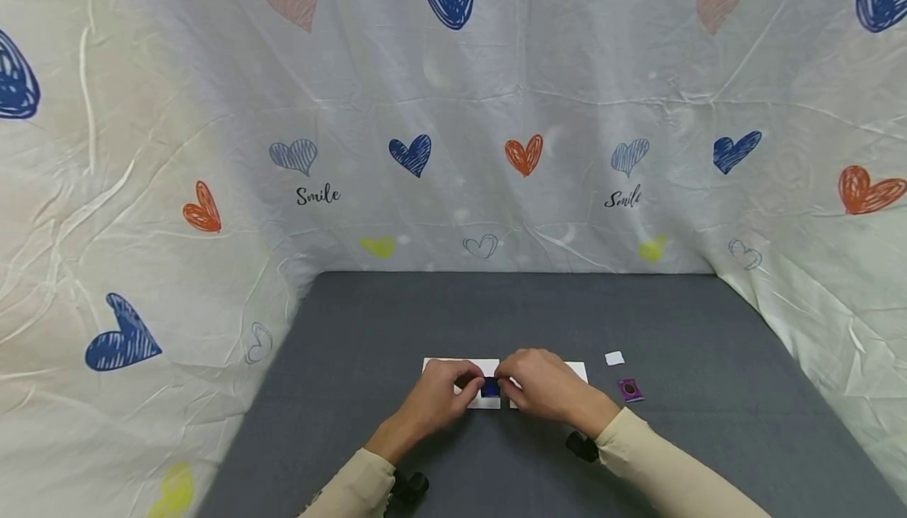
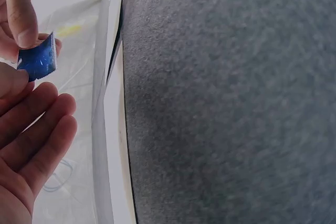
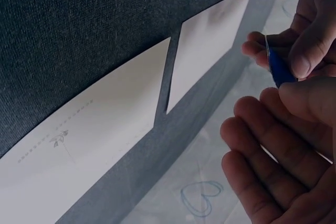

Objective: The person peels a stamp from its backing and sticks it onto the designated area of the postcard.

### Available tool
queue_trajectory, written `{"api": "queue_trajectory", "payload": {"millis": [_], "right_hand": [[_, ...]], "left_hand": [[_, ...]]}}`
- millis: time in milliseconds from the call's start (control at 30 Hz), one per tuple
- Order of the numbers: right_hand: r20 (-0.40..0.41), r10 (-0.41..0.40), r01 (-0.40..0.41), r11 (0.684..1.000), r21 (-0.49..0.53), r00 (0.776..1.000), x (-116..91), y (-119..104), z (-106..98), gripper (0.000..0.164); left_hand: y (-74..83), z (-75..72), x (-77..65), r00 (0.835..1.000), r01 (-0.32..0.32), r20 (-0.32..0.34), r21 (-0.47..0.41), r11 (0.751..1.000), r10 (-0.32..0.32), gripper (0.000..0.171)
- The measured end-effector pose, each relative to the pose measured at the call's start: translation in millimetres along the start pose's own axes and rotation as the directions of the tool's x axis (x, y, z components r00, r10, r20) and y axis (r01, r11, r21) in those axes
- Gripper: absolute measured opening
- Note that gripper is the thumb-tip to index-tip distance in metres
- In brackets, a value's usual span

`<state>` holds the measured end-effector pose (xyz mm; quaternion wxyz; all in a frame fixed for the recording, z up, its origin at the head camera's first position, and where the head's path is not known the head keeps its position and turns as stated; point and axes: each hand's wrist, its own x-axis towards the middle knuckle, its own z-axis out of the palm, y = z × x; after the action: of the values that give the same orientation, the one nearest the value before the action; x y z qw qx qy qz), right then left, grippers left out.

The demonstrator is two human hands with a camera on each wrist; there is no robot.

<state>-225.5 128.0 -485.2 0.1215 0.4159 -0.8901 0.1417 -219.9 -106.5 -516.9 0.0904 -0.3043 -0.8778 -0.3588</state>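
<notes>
Both hands hold a small blue foil packet (image 1: 490, 387) with a serrated edge, raised over two white cards. My left hand (image 1: 445, 394) pinches it at one side between thumb and forefinger. On the opposite side my right hand (image 1: 542, 382) pinches it the same way. The left wrist view shows the shiny face of the packet (image 2: 39, 61), while the right wrist view catches it nearly edge-on. Below the hands lie the left white card (image 1: 489, 404) and the right white card (image 1: 577, 368), side by side with a narrow gap.
Right of the cards, a purple square packet (image 1: 630, 390) with a dark round mark lies on the grey table (image 1: 425, 313). A small white piece (image 1: 614, 358) is just behind it. A white cloth with printed hearts (image 1: 446, 203) hangs behind and at the sides.
</notes>
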Motion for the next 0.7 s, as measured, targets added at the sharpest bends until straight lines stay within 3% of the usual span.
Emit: {"api": "queue_trajectory", "payload": {"millis": [200, 433, 700], "right_hand": [[-0.013, 0.018, -0.019, 1.0, -0.007, 1.0, 0, 3, -3, 0.005], [-0.005, 0.024, -0.024, 1.0, -0.011, 1.0, 2, 3, -9, 0.009], [-0.021, 0.023, -0.023, 1.0, -0.018, 1.0, 7, 6, -14, 0.007]], "left_hand": [[0.4, -3.1, 1.4, 1.0, 0.023, -0.021, 0.006, 1.0, -0.023, 0.005], [-1.4, -5.6, 4.4, 0.998, -0.027, -0.05, 0.002, 1.0, 0.027, 0.004], [0.6, -11.8, 10.1, 0.999, -0.045, -0.014, -0.007, 0.999, 0.045, 0.006]]}}
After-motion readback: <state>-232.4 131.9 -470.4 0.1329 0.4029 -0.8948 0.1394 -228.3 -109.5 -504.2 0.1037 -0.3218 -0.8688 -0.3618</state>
